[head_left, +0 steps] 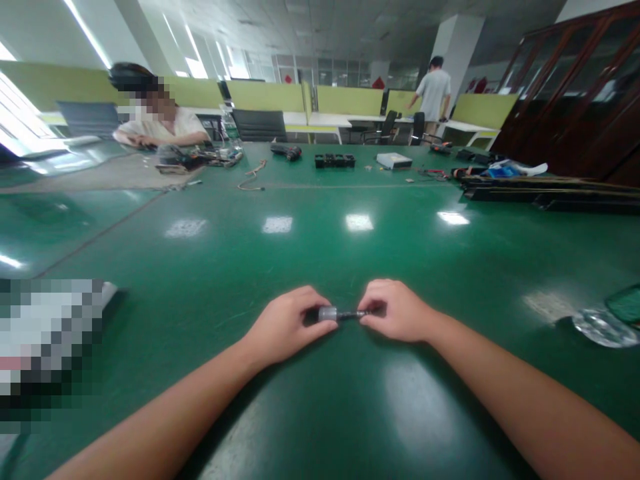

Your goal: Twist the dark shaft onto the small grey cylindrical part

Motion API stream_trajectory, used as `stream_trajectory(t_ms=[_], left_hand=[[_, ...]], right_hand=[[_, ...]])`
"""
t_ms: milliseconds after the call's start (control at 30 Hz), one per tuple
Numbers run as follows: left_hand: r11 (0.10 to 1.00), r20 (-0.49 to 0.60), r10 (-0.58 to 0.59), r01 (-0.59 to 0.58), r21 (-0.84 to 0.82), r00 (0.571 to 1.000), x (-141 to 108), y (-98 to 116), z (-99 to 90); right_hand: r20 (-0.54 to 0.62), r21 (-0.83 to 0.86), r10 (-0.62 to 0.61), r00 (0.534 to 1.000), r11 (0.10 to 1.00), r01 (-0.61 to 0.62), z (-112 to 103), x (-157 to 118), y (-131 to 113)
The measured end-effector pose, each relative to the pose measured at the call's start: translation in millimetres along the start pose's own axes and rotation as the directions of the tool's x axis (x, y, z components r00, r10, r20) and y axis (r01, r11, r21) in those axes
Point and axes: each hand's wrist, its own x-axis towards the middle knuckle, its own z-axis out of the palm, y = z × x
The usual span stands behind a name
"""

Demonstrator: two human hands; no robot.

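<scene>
A slim dark rod [349, 315] with a clear, greyish cylinder [328, 313] at its left end lies between my hands, low over the green tabletop [310, 260]. My left hand [290, 321] has its thumb and fingers closed round the cylinder. The rod's right end is pinched in the fingertips of my right hand [393, 310]. Whether the cylinder and rod are one piece or two joined parts is too small to tell.
A blurred pale box [45, 327] sits at the left, and a clear bottle [605, 327] lies at the right. Along the far side are a black drill [286, 151], a black block [335, 161], a white box [394, 161] and long dark strips [545, 193]. One person sits far left; another stands behind.
</scene>
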Motion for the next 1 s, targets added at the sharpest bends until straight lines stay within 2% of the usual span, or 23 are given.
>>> stream_trajectory(t_ms=[400,600,1000], left_hand=[[1.0,-0.003,0.0,0.0,0.003,1.0,0,-1,-0.2],[1.0,0.012,-0.017,0.017,0.006,1.0,0,0,-0.8],[1.0,0.015,-0.023,0.023,0.007,1.0,0,0,-1.0]], right_hand=[[0.044,0.006,0.012,0.999,1.0,-0.013,-9,-1,0],[0.061,0.035,0.082,0.995,0.996,-0.084,-17,-3,2],[0.072,0.058,0.079,0.994,0.995,-0.083,-17,-3,3]])
